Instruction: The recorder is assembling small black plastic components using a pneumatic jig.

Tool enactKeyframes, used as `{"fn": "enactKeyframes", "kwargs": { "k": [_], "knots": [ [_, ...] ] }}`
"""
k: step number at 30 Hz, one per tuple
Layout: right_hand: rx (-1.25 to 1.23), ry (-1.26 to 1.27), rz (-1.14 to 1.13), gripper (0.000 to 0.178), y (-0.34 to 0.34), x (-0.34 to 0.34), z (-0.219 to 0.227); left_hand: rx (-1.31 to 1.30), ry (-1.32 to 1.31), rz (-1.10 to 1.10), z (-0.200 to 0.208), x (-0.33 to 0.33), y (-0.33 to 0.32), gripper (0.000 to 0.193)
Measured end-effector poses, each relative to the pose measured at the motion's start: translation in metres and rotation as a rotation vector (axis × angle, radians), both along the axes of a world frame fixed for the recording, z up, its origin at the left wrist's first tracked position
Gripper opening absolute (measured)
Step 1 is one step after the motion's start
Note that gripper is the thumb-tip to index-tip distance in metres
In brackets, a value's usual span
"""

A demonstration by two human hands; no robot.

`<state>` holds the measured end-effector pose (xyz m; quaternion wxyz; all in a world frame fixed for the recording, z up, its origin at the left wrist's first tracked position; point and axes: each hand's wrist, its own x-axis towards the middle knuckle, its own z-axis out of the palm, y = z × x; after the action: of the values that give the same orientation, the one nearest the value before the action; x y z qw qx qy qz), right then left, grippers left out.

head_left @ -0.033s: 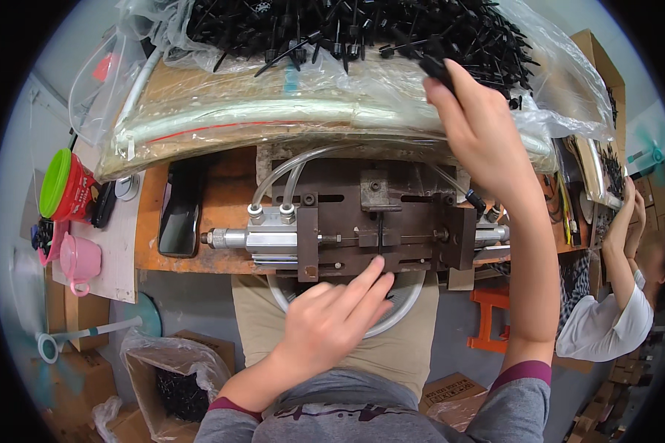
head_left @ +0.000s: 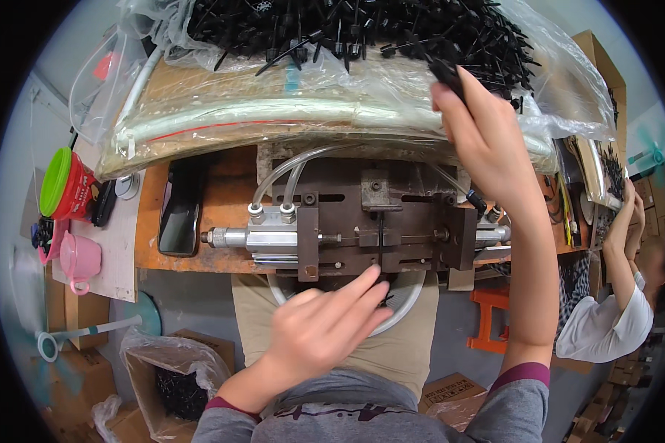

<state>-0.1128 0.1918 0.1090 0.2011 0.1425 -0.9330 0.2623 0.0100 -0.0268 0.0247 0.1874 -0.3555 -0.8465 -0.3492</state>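
With right hand [head_left: 488,136] closed on a black part [head_left: 448,77], beyond the fixture [head_left: 417,252] at the pile [head_left: 295,29]; with left hand [head_left: 321,325] at the fixture's near edge, fingers extended by its rod [head_left: 381,240], any hold unclear. Probably picking parts; seems to call for bringing one to the fixture.

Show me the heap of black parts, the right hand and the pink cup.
Heap of black parts [head_left: 369,28]: head view, its middle.
Right hand [head_left: 488,136]: head view, back of hand.
Pink cup [head_left: 81,256]: head view, outer wall.
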Motion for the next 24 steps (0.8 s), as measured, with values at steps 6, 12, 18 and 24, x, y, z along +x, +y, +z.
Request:
{"fn": "enactKeyframes", "kwargs": {
  "k": [6, 12, 18, 24],
  "knots": [
    [-0.479, -0.318, 0.016, 0.028, 0.01, 0.038, -0.012, 0.45, 0.112, 0.587, -0.017, -0.037, -0.094, 0.007],
    [-0.769, -0.428, 0.065, 0.025, -0.003, 0.08, -0.027, 0.047, -0.036, 0.833, -0.062, -0.101, -0.17, 0.05],
    [-0.803, -0.531, 0.01, 0.022, -0.007, 0.118, -0.044, -0.216, -0.2, 0.862, -0.058, -0.135, -0.161, 0.076],
    [-0.845, -0.595, -0.017, 0.022, -0.014, 0.139, -0.057, -0.261, -0.255, 1.026, -0.059, -0.143, -0.156, 0.085]
  ]
}}
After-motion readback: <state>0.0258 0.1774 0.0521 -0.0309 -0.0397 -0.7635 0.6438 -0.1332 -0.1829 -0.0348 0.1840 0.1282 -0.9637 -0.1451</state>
